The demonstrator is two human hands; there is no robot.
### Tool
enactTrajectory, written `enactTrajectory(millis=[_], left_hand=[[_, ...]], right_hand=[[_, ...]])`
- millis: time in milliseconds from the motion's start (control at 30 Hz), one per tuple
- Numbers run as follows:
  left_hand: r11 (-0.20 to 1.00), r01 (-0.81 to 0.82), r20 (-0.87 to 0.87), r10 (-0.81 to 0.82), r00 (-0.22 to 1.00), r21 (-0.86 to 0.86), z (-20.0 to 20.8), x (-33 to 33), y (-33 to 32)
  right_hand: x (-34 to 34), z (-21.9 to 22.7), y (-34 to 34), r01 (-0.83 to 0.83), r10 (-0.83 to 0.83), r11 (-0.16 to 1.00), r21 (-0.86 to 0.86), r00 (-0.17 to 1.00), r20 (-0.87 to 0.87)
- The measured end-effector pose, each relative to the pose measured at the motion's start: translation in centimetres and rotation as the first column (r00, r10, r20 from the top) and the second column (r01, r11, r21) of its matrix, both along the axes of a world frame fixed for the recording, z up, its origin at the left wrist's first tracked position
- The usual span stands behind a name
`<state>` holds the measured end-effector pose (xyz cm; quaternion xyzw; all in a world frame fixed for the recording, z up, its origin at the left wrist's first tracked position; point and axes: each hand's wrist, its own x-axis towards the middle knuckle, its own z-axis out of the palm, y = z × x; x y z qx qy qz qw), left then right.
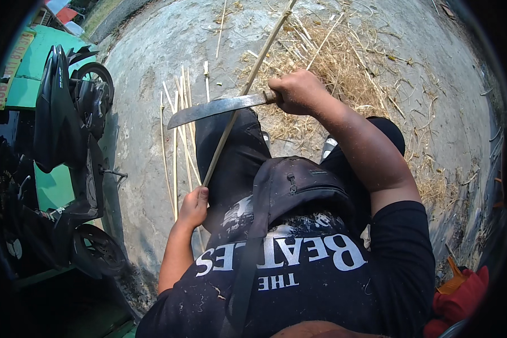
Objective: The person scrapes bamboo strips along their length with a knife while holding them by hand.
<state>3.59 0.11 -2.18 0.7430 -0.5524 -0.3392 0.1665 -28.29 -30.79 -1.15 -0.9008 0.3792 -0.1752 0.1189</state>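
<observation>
Bamboo stick (231,121) slanted across the lap, gripped low in the left hand (192,207), shaved by the curved blade (217,107) clenched in the right hand (297,91); next, probably a steady stroke along its length.

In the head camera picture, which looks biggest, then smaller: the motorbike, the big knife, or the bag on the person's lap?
1. Motorbike, largest by far.
2. Black bag on the lap.
3. Knife in the right hand, long but thin.

The bag lies nearer the camera than the knife, so their order is unsure.
</observation>
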Motion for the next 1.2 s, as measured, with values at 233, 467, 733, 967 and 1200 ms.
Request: enactTrajectory(millis=[233, 467, 733, 967, 1200], left_hand=[[0.999, -0.023, -0.068, 0.025, 0.997, 0.028, -1.3, 0.6, -0.4], [0.999, -0.004, -0.060, 0.006, 0.998, 0.035, -0.3, -0.8, -0.5], [0.999, -0.030, -0.029, 0.030, 0.999, 0.015, -1.0, 0.0, 0.4], [0.996, -0.034, -0.140, 0.045, 0.989, 0.081, -1.0, 0.8, -0.5], [0.952, -0.137, -0.393, 0.240, 0.888, 0.273, -1.7, 1.4, 0.0]], right_hand=[[-1.6, -0.6, -1.5, 0.146, -0.149, 0.988, 0.050, 0.988, 0.050], [-2.0, -0.5, -2.5, 0.230, -0.226, 0.934, 0.273, 0.973, -0.048], [-0.1, 0.7, -0.4, -0.003, 0.004, 0.999, -0.033, 0.999, 0.047], [-3.0, 0.4, -4.5, 0.283, -0.279, 0.918, 0.277, 0.959, -0.054], [-3.8, 1.1, -2.6, 0.159, -0.181, 0.960, 0.229, 0.980, 0.079]])
